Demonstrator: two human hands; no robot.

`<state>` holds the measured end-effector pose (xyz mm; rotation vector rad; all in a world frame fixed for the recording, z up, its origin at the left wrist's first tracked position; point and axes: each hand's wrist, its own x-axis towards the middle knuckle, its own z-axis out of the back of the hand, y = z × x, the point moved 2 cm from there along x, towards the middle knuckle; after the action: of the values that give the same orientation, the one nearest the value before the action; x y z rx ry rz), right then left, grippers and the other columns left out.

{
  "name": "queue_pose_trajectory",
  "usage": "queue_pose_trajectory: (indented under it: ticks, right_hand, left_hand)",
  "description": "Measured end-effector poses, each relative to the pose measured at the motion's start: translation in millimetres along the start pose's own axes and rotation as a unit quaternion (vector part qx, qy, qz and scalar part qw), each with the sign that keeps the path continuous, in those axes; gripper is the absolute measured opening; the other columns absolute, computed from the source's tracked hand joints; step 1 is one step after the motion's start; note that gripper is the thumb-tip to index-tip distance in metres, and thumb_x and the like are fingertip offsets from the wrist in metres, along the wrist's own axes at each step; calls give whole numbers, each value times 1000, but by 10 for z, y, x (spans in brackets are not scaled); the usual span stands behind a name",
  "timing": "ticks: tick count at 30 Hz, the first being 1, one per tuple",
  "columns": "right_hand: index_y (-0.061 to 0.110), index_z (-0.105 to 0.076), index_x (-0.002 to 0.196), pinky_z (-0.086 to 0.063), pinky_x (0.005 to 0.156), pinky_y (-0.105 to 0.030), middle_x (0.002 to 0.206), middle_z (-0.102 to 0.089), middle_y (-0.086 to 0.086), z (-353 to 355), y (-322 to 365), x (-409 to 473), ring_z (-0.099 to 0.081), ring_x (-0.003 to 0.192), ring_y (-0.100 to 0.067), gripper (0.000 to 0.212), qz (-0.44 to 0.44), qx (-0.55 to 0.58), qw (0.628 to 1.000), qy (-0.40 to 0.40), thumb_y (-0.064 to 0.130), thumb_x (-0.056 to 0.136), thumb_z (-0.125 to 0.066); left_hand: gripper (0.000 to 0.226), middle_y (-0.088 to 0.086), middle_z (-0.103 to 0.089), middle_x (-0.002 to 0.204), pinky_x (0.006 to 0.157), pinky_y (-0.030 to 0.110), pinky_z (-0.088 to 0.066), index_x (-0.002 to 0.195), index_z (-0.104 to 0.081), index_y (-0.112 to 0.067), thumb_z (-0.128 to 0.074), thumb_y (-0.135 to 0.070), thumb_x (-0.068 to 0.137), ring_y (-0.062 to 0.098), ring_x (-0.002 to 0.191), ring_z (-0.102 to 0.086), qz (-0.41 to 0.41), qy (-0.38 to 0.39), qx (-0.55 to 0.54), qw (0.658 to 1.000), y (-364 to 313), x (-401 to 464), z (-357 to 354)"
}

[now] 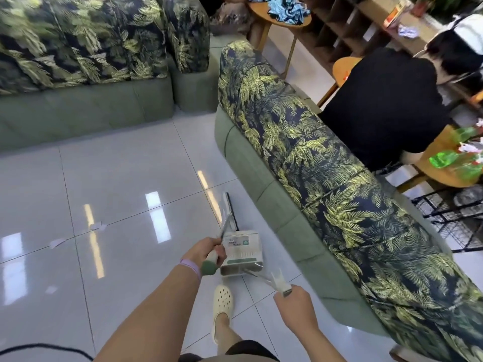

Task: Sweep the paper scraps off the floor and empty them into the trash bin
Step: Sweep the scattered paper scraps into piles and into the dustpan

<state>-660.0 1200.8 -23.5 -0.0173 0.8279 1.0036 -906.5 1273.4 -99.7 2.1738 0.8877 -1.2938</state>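
The left hand is gripping the broom near the green end of its handle, with the fingers curled tight around it. The broom's long flat head is sitting on the floor, close beside the long side of the green sofa. The right hand is holding the handle of the dustpan, fingers wrapped around it. The dustpan is white with a green stripe, and it is sitting right behind the broom head, just in front of the person's foot in a cream shoe.

Some paper scraps are lying on the shiny floor tiles, well off to the left of the broom. Another scrap is lying a bit farther left, near where the tile lines are crossing.

A second sofa with leafy cushions is standing along the far side of the floor. Another person in a black top is sitting behind the near sofa at a round wooden table.
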Motion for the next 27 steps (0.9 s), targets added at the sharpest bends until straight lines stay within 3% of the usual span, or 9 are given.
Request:
queue_pose_trajectory:
  ticks: [9, 17, 23, 27]
  right_hand:
    - [14, -53, 65, -30, 48, -28, 58, -54, 2, 122, 314, 545, -43, 49, -17, 21, 45, -38, 997, 47, 23, 84, -58]
    - [14, -52, 64, -34, 49, -29, 61, -57, -4, -121, 830, 736, -47, 51, -20, 23, 111, -70, 987, 90, 19, 86, -59]
    - [11, -54, 66, -32, 49, -27, 60, -58, -4, -251, 1192, 768, -47, 51, -21, 25, 150, -84, 979, 113, 21, 88, -60]
    - [13, -48, 63, -30, 51, -27, 53, -48, 1, -285, 1356, 753, -39, 48, -19, 24, 152, -72, 978, 125, 17, 84, -58]
  left_hand:
    - [5, 3, -41, 62, 32, 18, -41, 100, -44, -11, -48, -8, 99, 13, 35, -42, -66, -95, -34, 993, -701, -209, 484]
    - [6, 4, -42, 63, 36, 15, -41, 93, -45, -7, -46, -8, 99, 12, 35, -41, -133, -178, -131, 966, -640, -812, 1357]
    - [22, 3, -41, 67, 48, 19, -36, 79, -44, -11, -44, -11, 101, 13, 49, -40, -186, -266, -78, 943, -582, -1064, 1871]
    - [17, 10, -46, 64, 39, 18, -39, 82, -46, -4, -41, 1, 97, 20, 40, -45, -225, -352, -39, 908, -597, -1082, 1985]
